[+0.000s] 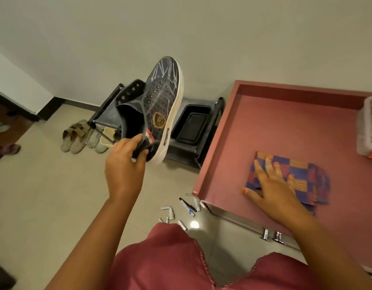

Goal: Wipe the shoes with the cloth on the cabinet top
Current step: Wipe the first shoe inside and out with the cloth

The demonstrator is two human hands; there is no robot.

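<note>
The left hand is raised out in front on a nearly straight arm, back of the hand toward the camera, fingers and thumb curled into a pinching grip. The right hand reaches forward and to the right, palm down and flat, its 4 fingers straight and spread, thumb stretched out to the left
</note>
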